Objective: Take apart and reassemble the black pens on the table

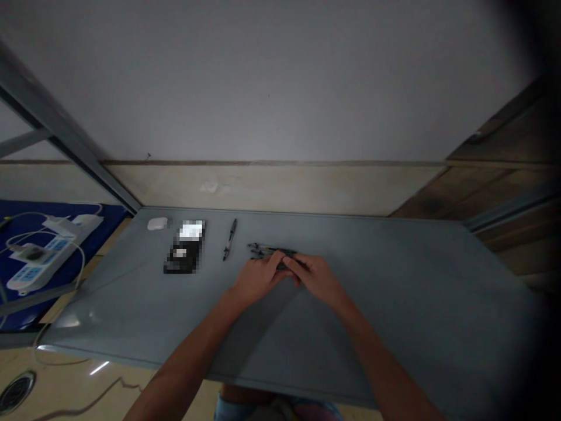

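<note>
Several dark pens [259, 250] lie bunched together near the middle of the grey table [394, 304]. Over the near side of the bunch, my left hand [259, 278] curls its fingers, gripping pens. My right hand [319, 278] meets it from the other side, fingers bent around the same bunch. The fingertips of both hands touch or nearly touch, and they hide much of the pens. To the left, a single black pen [229, 240] lies apart, pointing away from me.
Left of the single pen are a pixelated dark object [184, 254] and a small white case [157, 224]. A white power strip [52, 251] with cables rests on a blue surface beyond the table's left edge. A wall [280, 88] rises behind the table.
</note>
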`<state>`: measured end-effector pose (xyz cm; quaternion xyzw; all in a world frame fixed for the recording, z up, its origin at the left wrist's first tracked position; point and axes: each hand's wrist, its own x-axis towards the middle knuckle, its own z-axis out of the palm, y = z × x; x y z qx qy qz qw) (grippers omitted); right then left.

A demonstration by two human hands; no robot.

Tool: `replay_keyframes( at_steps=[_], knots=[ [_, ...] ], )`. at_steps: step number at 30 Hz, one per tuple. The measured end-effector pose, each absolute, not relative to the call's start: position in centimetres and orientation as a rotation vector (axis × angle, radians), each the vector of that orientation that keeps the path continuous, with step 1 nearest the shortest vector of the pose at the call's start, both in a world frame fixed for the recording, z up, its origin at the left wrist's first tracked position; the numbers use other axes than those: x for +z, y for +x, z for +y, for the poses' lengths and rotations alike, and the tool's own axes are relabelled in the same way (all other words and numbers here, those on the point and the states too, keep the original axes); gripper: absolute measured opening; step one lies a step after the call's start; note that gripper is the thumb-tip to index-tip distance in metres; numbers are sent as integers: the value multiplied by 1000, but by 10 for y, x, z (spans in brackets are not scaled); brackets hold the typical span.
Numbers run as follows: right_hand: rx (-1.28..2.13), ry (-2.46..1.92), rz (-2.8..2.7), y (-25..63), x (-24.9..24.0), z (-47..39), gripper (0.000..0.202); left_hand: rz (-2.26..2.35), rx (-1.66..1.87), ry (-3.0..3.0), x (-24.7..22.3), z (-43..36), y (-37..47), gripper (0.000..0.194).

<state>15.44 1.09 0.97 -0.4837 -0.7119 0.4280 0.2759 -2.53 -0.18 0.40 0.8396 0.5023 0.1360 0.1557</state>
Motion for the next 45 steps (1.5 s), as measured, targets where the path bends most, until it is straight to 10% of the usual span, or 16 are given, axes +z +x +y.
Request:
replay_keyframes(
  at_steps=[45],
  knots=[
    [1005, -1252, -1869, 149, 10, 8, 36, 1396, 475, 2485, 0, -2, -24, 39]
  ],
)
